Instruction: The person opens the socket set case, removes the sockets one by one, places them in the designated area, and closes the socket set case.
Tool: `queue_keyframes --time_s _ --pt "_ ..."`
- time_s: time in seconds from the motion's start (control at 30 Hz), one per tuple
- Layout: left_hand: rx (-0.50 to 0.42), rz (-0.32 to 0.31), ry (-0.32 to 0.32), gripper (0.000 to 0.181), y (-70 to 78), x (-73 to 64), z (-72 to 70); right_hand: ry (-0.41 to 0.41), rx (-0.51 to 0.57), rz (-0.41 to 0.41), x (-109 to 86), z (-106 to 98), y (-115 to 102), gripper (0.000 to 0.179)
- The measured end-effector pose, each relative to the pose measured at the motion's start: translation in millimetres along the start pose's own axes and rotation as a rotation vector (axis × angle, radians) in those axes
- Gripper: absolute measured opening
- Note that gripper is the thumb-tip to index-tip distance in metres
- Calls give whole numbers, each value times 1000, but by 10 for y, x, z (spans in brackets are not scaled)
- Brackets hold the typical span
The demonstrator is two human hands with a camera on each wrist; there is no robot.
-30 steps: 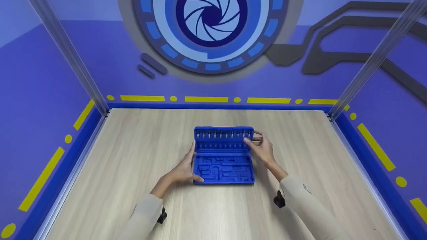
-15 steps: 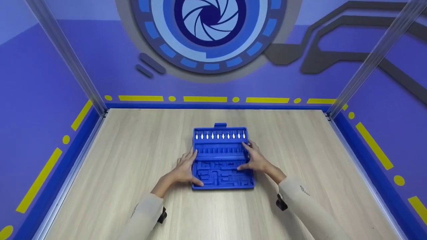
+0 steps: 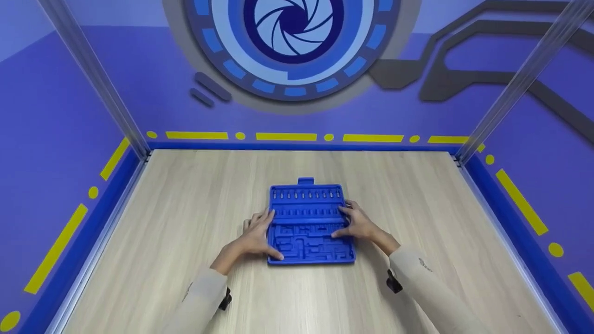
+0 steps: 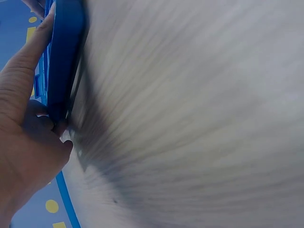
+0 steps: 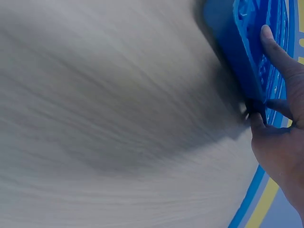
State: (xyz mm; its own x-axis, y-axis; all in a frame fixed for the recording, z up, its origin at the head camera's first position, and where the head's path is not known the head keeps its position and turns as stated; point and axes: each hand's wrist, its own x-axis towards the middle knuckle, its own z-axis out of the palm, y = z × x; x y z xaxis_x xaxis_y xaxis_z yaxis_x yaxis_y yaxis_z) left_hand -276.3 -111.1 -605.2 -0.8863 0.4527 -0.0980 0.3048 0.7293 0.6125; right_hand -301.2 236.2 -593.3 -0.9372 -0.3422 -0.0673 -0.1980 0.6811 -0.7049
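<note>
A blue plastic tool case (image 3: 306, 218) lies unfolded on the table in the head view. Its lid (image 3: 305, 207) leans away to the back, with a row of small metal bits (image 3: 303, 195) along the far part. The near half is a moulded tray (image 3: 312, 243) with shaped recesses. My left hand (image 3: 254, 235) grips the left side, thumb over the rim near the front corner, fingers along the outer wall. My right hand (image 3: 361, 223) holds the right side near the hinge, its thumb over the tray and fingers at the lid edge. Both wrist views show fingers curled at the case's side wall (image 4: 66, 52).
The wooden table (image 3: 195, 195) surrounds the case. Blue panels (image 3: 297, 116) with yellow markings rise behind it and at both sides, with metal posts (image 3: 97, 79) at the back corners. A latch tab (image 3: 306, 181) sticks out from the lid's far edge.
The lid has tipped back from upright to lie flatter. My right hand has come down from the lid's upper right corner to beside the hinge; my left hand keeps its hold.
</note>
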Motion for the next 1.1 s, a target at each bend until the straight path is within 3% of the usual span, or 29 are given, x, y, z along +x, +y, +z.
queue_keyframes --time_s 0.23,0.6,0.87,1.1 --pt "46 51 -42 137 -14 -42 -84 -41 -122 -92 -76 -127 73 95" --pt "-5 76 -104 106 -141 -91 -241 -88 -129 -192 -204 -312 114 87" --pt "-16 92 -108 109 -144 -98 -272 -92 -195 -193 -249 -309 123 92" --pt "-48 78 -112 111 -160 -152 -266 -70 -233 -246 -308 -276 124 93"
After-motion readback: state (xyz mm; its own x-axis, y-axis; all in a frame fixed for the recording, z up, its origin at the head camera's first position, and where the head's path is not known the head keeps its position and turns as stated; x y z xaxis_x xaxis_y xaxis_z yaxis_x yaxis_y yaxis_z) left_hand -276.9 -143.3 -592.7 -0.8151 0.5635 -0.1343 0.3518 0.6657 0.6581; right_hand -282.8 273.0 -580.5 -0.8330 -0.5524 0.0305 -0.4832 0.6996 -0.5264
